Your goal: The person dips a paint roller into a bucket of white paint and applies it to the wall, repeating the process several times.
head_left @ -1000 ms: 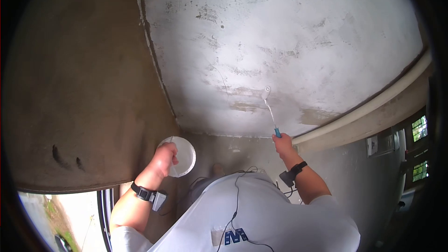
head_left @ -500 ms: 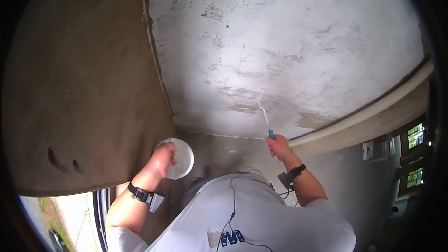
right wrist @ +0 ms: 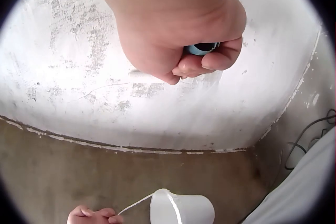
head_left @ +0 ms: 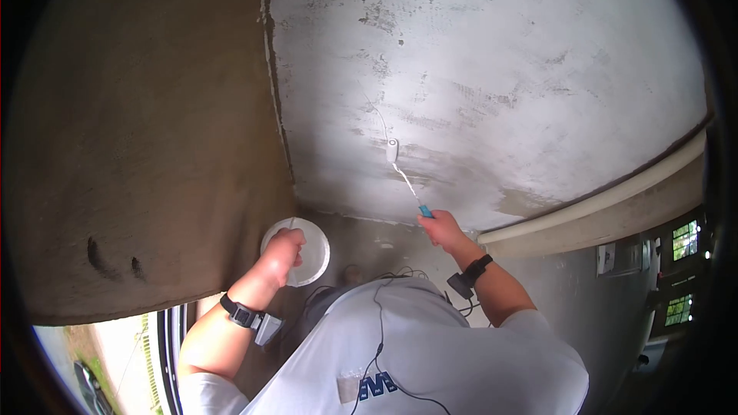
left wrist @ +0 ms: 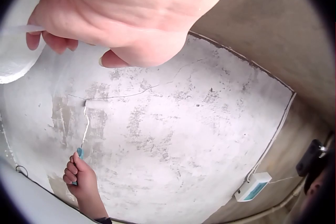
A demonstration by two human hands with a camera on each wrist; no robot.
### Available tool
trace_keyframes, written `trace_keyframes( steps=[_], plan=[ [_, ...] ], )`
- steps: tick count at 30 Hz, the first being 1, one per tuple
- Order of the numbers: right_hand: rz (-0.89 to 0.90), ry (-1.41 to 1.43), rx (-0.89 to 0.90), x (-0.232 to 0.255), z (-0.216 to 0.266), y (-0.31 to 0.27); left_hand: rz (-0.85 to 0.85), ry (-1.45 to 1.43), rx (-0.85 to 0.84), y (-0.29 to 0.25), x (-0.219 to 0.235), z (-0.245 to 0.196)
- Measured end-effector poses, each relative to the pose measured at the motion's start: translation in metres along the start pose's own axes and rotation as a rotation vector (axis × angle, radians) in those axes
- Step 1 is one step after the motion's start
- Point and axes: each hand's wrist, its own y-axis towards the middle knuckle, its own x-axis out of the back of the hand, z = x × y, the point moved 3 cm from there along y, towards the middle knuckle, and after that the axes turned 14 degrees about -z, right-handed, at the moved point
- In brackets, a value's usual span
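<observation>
In the head view my right hand [head_left: 446, 232] grips the blue handle [head_left: 426, 211] of a small paint roller. Its white sleeve [head_left: 393, 151] overlaps the white-coated wall [head_left: 477, 54], beside a thin crack. In the right wrist view, curled fingers wrap the handle, and its blue end [right wrist: 202, 49] shows. My left hand [head_left: 283, 253] is curled round the thin handle [right wrist: 137, 203] of a white bucket [head_left: 314, 257]. The bucket hangs low near the brown wall, its open top facing up; the hand covers part of it.
A bare brown wall [head_left: 146, 131] stands at the left, meeting the white wall in a corner. A pale pipe [head_left: 615, 194] runs along the right. Dark cables [head_left: 380, 315] hang over the person's white shirt [head_left: 461, 346]. A bright opening [head_left: 127, 353] lies lower left.
The roller has moved left across the wall, up to the crack, with the right hand following. The left hand still holds the bucket; the head view has shifted slightly.
</observation>
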Motion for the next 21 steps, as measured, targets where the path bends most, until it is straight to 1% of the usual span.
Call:
trace_keyframes(
  steps=[2, 6, 8, 11, 13, 15, 17, 21],
  plan=[
    [0.092, 0.01, 0.046, -0.015, 0.012, 0.002, -0.008, -0.008, -0.001, -0.003, 0.0, -0.002],
    [0.133, -0.034, 0.058, -0.047, 0.044, 0.006, -0.003, -0.007, -0.014, -0.001, 0.001, -0.002],
    [0.205, -0.057, 0.067, -0.065, 0.058, 0.012, -0.012, -0.016, -0.011, 0.001, 0.002, -0.001],
    [0.263, -0.041, 0.046, -0.093, 0.065, 0.034, -0.017, -0.034, 0.013, 0.004, 0.004, 0.001],
    [0.269, -0.017, 0.009, -0.098, 0.074, 0.034, -0.011, -0.04, 0.03, 0.004, 0.003, 0.001],
    [0.273, 0.008, -0.034, -0.093, 0.075, 0.031, -0.044, -0.114, 0.047, 0.004, 0.004, 0.003],
    [0.226, 0.01, -0.016, -0.074, 0.068, 0.028, -0.035, -0.114, 0.044, 0.004, 0.004, 0.002],
    [0.181, 0.094, -0.044, -0.014, 0.036, 0.019, -0.034, -0.132, 0.027, -0.001, 0.001, -0.002]
  ],
)
